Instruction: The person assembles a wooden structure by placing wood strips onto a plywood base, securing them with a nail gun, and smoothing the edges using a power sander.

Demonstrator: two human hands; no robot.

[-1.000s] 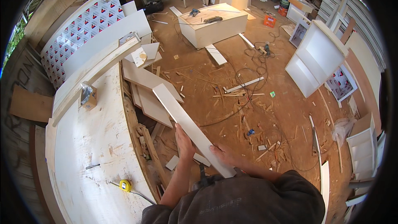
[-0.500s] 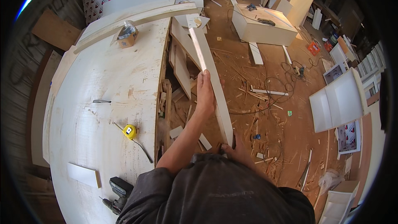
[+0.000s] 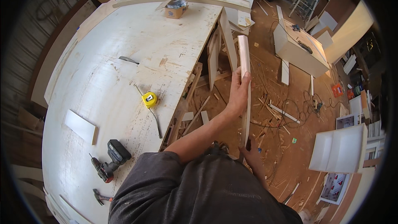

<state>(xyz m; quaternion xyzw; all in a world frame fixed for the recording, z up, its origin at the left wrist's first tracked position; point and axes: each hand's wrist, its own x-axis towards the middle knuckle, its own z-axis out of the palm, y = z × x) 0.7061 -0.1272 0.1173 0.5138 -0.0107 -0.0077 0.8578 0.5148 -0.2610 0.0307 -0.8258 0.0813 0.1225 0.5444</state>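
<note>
A long, narrow wooden board (image 3: 245,56) with a pale edge points away from my body, beyond the right side of the white worktable (image 3: 137,74). Wrapped round its middle is my left hand (image 3: 238,93), thumb on the right side. My right hand (image 3: 252,157) holds the board's near end low beside my body, its fingers partly hidden. On the tabletop to the left lie a yellow tape measure (image 3: 149,99), a dark cordless drill (image 3: 111,160), a hammer (image 3: 100,197), a small white panel (image 3: 81,126) and a thin dark hand tool (image 3: 129,60).
A small cardboard box (image 3: 175,11) with plastic in it stands on the table's far end. Offcuts and cables litter the brown floor (image 3: 273,141). A large white cabinet box (image 3: 296,47) with power tools on top stands far right; a white shelf unit (image 3: 339,148) is nearer right.
My view has swung left and down, bringing the hammer into sight. The board has turned so its narrow edge shows more. Both hands keep their hold on it.
</note>
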